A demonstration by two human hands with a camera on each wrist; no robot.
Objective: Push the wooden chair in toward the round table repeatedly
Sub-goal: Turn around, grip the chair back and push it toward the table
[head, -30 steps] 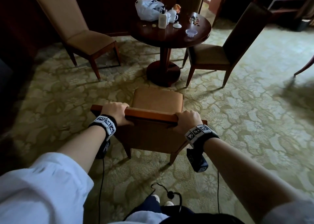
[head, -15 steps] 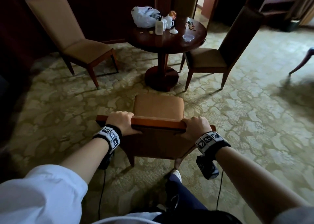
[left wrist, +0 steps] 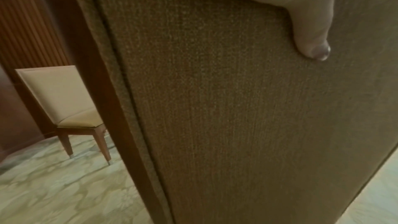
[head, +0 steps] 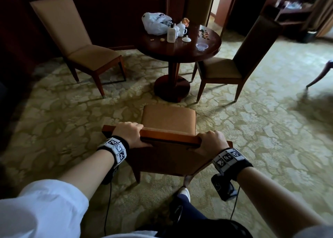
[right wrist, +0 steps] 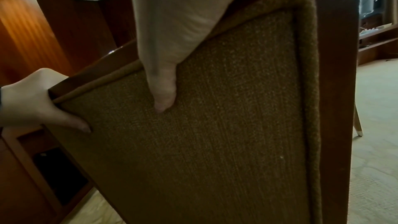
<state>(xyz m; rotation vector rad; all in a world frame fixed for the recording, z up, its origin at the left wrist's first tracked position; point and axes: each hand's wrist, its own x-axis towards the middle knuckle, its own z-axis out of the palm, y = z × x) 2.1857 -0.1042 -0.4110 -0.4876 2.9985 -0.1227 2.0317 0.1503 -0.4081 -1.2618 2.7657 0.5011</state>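
A wooden chair [head: 168, 119] with a tan padded seat stands on the carpet in front of me, facing the round dark table [head: 180, 47]. My left hand [head: 128, 134] grips the left end of its top rail and my right hand [head: 212, 142] grips the right end. In the left wrist view the chair back [left wrist: 237, 117] fills the picture, with my left thumb [left wrist: 310, 40] lying on the fabric. The right wrist view shows the chair back [right wrist: 215, 142] too, with my right thumb [right wrist: 163, 94] pressed on it and the left hand [right wrist: 32, 101] at the far corner. A gap of carpet separates seat and table base.
Another chair [head: 86, 52] stands left of the table, a second one [head: 234, 64] at its right, a third [head: 199, 5] behind it. On the table are a white plastic bag [head: 155, 24], a bottle, cups and a glass dish [head: 201, 46]. My foot [head: 183, 192] is just behind the chair.
The chair has slid forward toward the table, and I have stepped after it, one foot now showing behind its rear legs. Both hands keep their hold on the top rail.
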